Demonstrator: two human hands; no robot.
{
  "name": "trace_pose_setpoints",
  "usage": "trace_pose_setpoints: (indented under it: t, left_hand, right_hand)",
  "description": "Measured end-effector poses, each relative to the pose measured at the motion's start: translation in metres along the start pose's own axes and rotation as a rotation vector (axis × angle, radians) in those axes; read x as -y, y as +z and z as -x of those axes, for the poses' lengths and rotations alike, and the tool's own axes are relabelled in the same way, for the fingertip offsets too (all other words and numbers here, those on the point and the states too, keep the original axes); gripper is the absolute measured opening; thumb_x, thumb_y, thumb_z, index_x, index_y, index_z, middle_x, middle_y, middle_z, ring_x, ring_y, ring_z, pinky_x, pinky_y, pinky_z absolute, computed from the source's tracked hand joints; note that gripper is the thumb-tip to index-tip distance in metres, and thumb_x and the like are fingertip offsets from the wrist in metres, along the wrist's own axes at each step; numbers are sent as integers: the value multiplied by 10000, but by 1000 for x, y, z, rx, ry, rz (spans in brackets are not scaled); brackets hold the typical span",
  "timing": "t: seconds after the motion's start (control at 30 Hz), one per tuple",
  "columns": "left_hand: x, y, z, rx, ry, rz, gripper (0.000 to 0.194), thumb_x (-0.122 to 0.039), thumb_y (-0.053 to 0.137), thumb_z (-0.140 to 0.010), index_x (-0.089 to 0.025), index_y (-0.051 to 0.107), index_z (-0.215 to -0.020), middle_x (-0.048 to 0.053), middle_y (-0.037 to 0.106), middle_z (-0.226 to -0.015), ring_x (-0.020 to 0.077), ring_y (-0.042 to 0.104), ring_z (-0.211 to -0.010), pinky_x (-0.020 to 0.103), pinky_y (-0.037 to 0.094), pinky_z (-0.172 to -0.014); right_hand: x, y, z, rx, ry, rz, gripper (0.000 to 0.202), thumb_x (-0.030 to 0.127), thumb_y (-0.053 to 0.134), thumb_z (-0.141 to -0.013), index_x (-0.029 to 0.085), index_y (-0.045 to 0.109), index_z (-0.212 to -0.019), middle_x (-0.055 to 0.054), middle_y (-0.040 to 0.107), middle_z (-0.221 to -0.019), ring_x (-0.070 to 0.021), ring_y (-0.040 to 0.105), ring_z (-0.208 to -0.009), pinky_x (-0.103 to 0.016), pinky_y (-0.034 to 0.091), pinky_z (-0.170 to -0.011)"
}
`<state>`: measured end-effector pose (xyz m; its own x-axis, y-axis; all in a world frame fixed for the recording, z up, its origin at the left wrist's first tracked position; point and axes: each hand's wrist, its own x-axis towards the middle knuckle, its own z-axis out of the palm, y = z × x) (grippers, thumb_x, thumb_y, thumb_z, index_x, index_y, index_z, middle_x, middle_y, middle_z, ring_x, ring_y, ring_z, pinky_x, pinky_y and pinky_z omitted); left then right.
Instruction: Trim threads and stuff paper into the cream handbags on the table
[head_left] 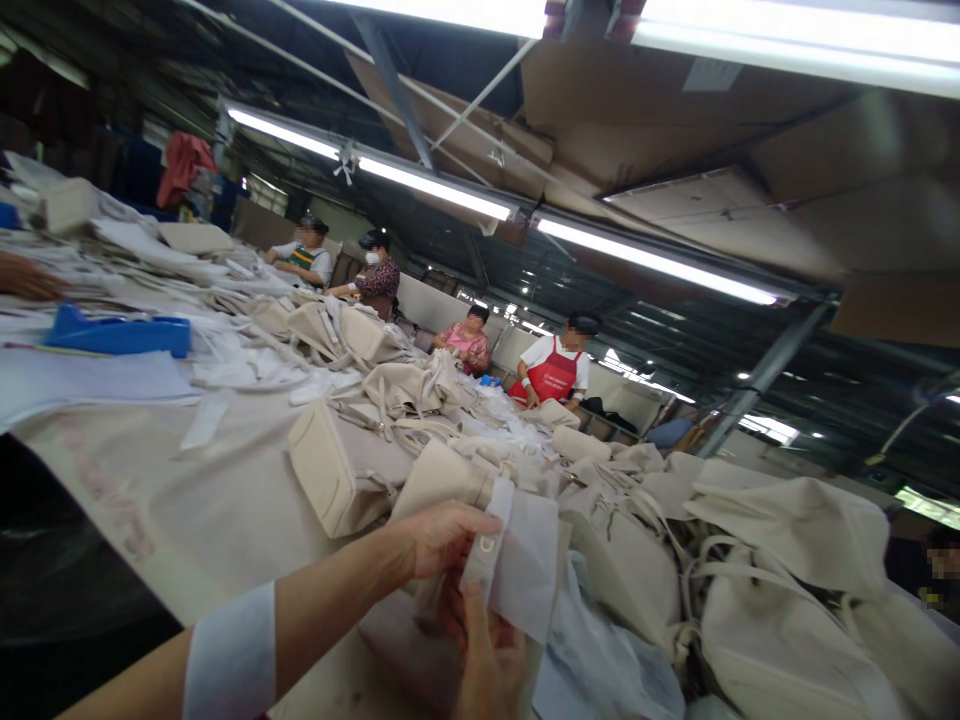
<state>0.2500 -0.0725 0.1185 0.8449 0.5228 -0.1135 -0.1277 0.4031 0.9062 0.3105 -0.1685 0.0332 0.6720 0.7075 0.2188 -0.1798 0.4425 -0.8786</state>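
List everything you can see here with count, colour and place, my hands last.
Soft leather-look handbags: many, overlapping, cream, heaped across the table
Moulded plastic holder: one, blue, left
Flat paper sheets: count unclear, white, below the holder
Straight tube lights: at least five, glowing white, overhead
Bib apron: one, red, on a co-worker beyond the bags
Draped cloth: one, reddish pink, upper left
Narrow flat strip with metal ring: one, whitish, between the hands
Thin translucent sheet: one, white, beside the strip
Left hand: one, bare, pinching the strip
Right hand: one, bare, thumb on the strip
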Motion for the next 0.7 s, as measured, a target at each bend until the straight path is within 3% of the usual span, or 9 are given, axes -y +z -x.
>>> trace_pose_setpoints:
  t: [0.07, 0.2, 0.33, 0.4, 0.53, 0.63, 0.7]
  left_hand:
    - [-1, 2, 2, -58, -18, -56, 363, -381, 781, -528, -110, 690, -751, 26, 644, -589, 157, 533, -487, 250, 371, -444]
    - [3, 4, 3, -55, -19, -87, 271, -365, 754, -548, -156, 603, -634, -3, 577, -483, 131, 462, -371, 218, 304, -356]
    - [0, 6, -6, -73, 157, 19, 233, -234, 701, -533, -140, 645, -738, 18, 644, -558, 141, 549, -434, 218, 391, -404]
    - [-7, 7, -14, -88, 178, 92, 265, -199, 690, -539, -135, 657, -794, 44, 693, -643, 167, 628, -541, 239, 474, -495]
    - [-27, 5, -27, -113, 49, 168, 213, -290, 667, -654, -106, 664, -762, 76, 709, -689, 178, 637, -569, 270, 502, -556]
    - [-33, 0, -22, -95, 98, 194, 241, -344, 635, -730, -110, 666, -776, 67, 714, -742, 169, 647, -626, 256, 502, -590]
    - [-29, -6, -11, -27, 123, 200, 363, -473, 645, -745, -112, 660, -785, 78, 708, -757, 173, 653, -659, 261, 512, -621]
  right_hand:
    - [7, 9, 0, -26, 92, -89, 753, 573, 811, -632, 134, 595, -1204, -133, 781, -932, -328, 754, -835, -390, 638, -656]
    - [11, 21, 2, -144, 46, -183, 572, 511, 824, -632, 172, 645, -1057, -102, 787, -878, -290, 759, -759, -342, 622, -591]
    - [-6, 12, -6, -219, -49, -122, 438, 505, 815, -653, 184, 654, -903, -68, 762, -705, -256, 730, -604, -339, 604, -534]
    - [-19, -3, -11, -206, -130, -54, 449, 549, 803, -652, 185, 672, -880, -80, 766, -741, -256, 722, -597, -359, 607, -543]
    - [-33, -26, -16, -110, -291, 182, 475, 621, 720, -709, 182, 749, -887, -123, 773, -965, -285, 742, -809, -349, 613, -668]
    - [-26, -25, -10, -96, -385, 382, 440, 576, 581, -849, 188, 770, -935, -116, 757, -1055, -283, 712, -981, -314, 589, -742]
    - [-19, -19, -6, -104, -422, 451, 430, 550, 539, -882, 192, 768, -951, -114, 739, -1107, -281, 697, -1022, -308, 586, -738]
